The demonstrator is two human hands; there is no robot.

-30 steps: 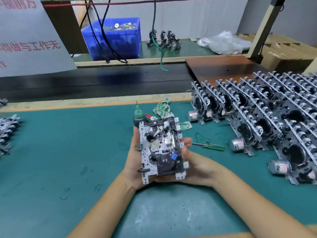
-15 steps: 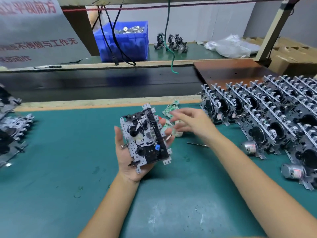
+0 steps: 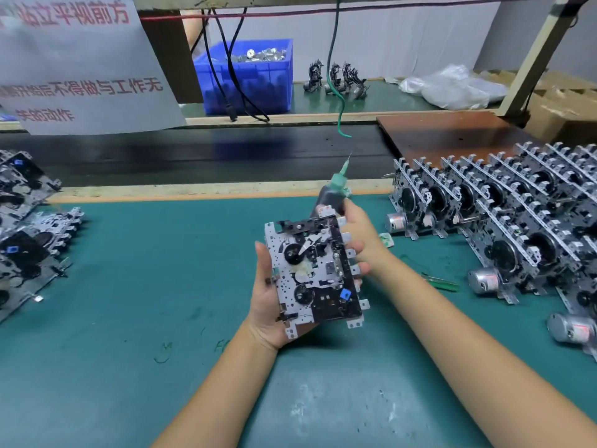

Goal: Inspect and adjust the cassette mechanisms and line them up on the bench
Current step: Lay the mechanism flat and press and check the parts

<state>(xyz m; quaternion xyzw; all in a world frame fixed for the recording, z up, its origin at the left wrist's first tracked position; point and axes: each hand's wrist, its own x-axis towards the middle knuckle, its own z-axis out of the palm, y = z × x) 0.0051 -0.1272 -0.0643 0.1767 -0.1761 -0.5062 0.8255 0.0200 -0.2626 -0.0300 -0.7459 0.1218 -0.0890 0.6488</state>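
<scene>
A cassette mechanism (image 3: 315, 270), a silver plate with black reels and a small blue part, lies face up in my left hand (image 3: 268, 302), which grips it from below above the green bench mat (image 3: 145, 286). Just behind its top edge, my right hand (image 3: 358, 234) grips a dark bottle with a green needle-tip cap (image 3: 334, 192), the tip pointing up and away. Rows of finished cassette mechanisms (image 3: 504, 221) stand on edge at the right, motors toward me. More mechanisms (image 3: 26, 240) lie flat at the left edge.
A green-handled screwdriver (image 3: 442, 281) lies on the mat by my right forearm. A dark conveyor belt (image 3: 210, 156) runs behind the bench. Beyond it are a blue parts bin (image 3: 248, 82), hanging cables, a plastic bag and a brown board (image 3: 452, 134).
My right hand reached to the back of the mat, took the green-capped bottle and lifted it behind the mechanism. My left hand kept the mechanism, turning it more upright.
</scene>
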